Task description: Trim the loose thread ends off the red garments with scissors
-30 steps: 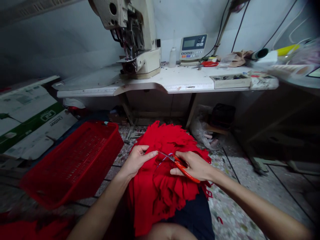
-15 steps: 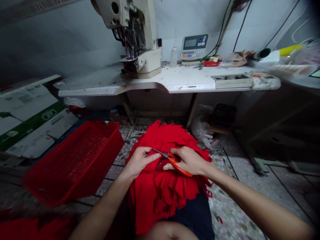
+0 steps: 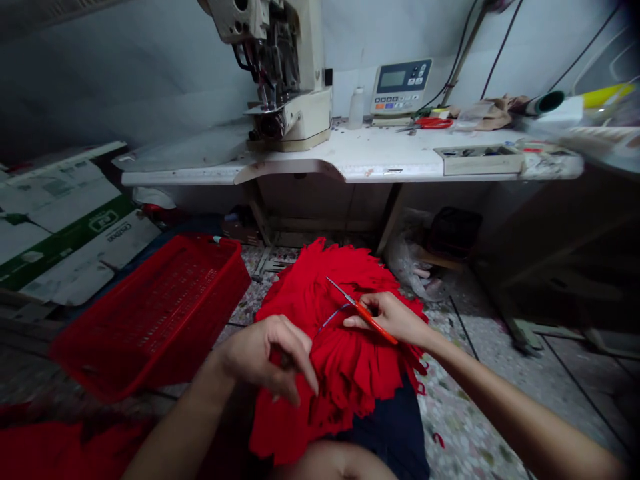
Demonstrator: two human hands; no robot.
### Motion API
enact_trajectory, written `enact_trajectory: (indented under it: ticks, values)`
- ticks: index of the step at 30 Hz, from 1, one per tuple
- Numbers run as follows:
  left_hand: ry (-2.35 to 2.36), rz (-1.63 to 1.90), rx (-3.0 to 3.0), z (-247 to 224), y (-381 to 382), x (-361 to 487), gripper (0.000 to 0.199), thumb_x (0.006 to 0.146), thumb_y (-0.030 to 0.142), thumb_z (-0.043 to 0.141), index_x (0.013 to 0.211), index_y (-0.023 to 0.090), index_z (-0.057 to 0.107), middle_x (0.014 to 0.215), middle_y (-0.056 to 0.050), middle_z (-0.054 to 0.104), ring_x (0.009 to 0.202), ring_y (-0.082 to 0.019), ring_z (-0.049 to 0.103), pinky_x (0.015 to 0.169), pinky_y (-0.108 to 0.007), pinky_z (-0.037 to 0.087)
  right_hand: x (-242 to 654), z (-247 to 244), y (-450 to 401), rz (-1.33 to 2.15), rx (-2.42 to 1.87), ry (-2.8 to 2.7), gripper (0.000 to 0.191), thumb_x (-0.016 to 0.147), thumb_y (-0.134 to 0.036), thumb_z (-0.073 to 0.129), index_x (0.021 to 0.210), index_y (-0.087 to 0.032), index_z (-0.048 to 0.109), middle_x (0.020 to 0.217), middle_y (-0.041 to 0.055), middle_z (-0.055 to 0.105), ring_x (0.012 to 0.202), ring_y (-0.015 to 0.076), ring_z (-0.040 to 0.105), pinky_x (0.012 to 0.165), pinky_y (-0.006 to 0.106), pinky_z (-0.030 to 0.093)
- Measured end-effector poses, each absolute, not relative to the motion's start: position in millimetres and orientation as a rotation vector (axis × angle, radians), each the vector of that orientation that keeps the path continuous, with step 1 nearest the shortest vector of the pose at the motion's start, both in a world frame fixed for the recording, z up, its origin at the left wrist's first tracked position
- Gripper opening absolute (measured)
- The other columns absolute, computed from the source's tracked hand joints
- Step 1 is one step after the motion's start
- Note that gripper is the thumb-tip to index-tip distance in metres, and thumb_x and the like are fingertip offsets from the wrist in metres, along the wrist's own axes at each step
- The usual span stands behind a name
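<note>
A stack of red cloth pieces with ragged, fringed edges (image 3: 330,360) lies on my lap over dark trousers. My right hand (image 3: 390,319) is shut on slim orange-handled scissors (image 3: 367,319), their thin blades pointing up and left over the cloth. A thin blue thread (image 3: 333,319) lies on the red cloth just left of the blades. My left hand (image 3: 265,357) hovers at the near left edge of the stack, its fingers curved and apart, with nothing visible in them.
A red plastic crate (image 3: 150,313) sits on the floor to my left, beside flattened cardboard boxes (image 3: 75,233). More red cloth (image 3: 60,447) lies at lower left. Ahead stands a white sewing table (image 3: 380,157) bearing a sewing machine (image 3: 285,73) and red-handled scissors (image 3: 434,123).
My left hand has lifted off the cloth and moved back toward me, away from the scissors. The scissors have risen slightly and turned more upright. The whole view has shifted slightly.
</note>
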State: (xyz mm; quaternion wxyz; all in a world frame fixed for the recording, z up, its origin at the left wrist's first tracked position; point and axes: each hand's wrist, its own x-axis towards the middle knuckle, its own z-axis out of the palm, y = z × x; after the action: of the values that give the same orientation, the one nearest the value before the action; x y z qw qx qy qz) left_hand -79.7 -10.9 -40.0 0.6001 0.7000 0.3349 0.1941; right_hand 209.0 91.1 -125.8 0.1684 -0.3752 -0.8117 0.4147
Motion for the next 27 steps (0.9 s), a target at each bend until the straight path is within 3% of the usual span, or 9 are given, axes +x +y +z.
enact_trajectory:
  ticks: [3, 6, 11, 16, 19, 22, 27]
  values:
    - [1.242, 0.873, 1.591, -48, 12, -83, 0.029, 0.086, 0.044, 0.072, 0.098, 0.018, 0.080, 0.088, -0.007, 0.067, 0.057, -0.012, 0.062, 0.051, -0.024, 0.048, 210, -130, 91, 1.177, -1.093, -2.279, 0.052, 0.083, -0.066, 0.070, 0.068, -0.020, 0.051, 0.062, -0.0064, 0.036, 0.057, 0.0112, 0.032, 0.051, 0.024, 0.022]
    - [1.652, 1.247, 1.642, -71, 46, -91, 0.030, 0.085, 0.041, 0.073, 0.100, 0.015, 0.075, 0.088, -0.006, 0.067, 0.074, -0.015, 0.062, 0.061, -0.023, 0.048, 207, -132, 89, 1.188, -1.106, -2.232, 0.053, 0.082, -0.065, 0.071, 0.066, -0.021, 0.045, 0.062, -0.0068, 0.034, 0.057, 0.0110, 0.030, 0.050, 0.024, 0.021]
    - [1.622, 1.080, 1.593, -98, 76, -103, 0.033, 0.077, 0.042, 0.080, 0.089, 0.012, 0.074, 0.073, -0.002, 0.065, 0.066, -0.013, 0.057, 0.063, -0.024, 0.043, 206, -131, 84, 1.157, -1.090, -2.236, 0.056, 0.081, -0.066, 0.070, 0.064, -0.021, 0.041, 0.062, -0.0064, 0.033, 0.057, 0.0110, 0.031, 0.051, 0.024, 0.022]
    - [1.405, 1.325, 1.232, -94, 69, -104, 0.038, 0.070, 0.037, 0.087, 0.097, 0.013, 0.074, 0.085, -0.003, 0.072, 0.076, -0.013, 0.064, 0.075, -0.024, 0.049, 212, -131, 81, 1.153, -1.104, -2.210, 0.054, 0.082, -0.063, 0.071, 0.064, -0.021, 0.041, 0.062, -0.0062, 0.034, 0.057, 0.0110, 0.031, 0.051, 0.024, 0.022]
    - [1.266, 1.326, 1.061, -82, 59, -101, 0.041, 0.066, 0.033, 0.091, 0.099, 0.015, 0.073, 0.087, -0.003, 0.074, 0.075, -0.013, 0.066, 0.074, -0.024, 0.051, 215, -130, 79, 1.154, -1.111, -2.225, 0.052, 0.084, -0.060, 0.071, 0.065, -0.021, 0.042, 0.061, -0.0061, 0.035, 0.057, 0.0111, 0.032, 0.051, 0.025, 0.022]
    - [1.210, 1.254, 1.089, -67, 47, -94, 0.035, 0.070, 0.031, 0.089, 0.097, 0.015, 0.074, 0.087, -0.003, 0.075, 0.071, -0.012, 0.067, 0.071, -0.023, 0.053, 216, -123, 74, 1.105, -1.119, -2.289, 0.048, 0.087, -0.058, 0.068, 0.068, -0.021, 0.044, 0.060, -0.0055, 0.040, 0.055, 0.0117, 0.036, 0.051, 0.026, 0.023]
    - [1.149, 1.124, 1.234, -53, 29, -79, 0.024, 0.077, 0.032, 0.084, 0.093, 0.015, 0.076, 0.098, -0.004, 0.075, 0.087, -0.018, 0.070, 0.084, -0.029, 0.056, 212, -105, 63, 0.922, -1.071, -2.477, 0.038, 0.091, -0.056, 0.064, 0.083, -0.022, 0.048, 0.069, -0.0024, 0.054, 0.058, 0.0144, 0.043, 0.056, 0.028, 0.027]
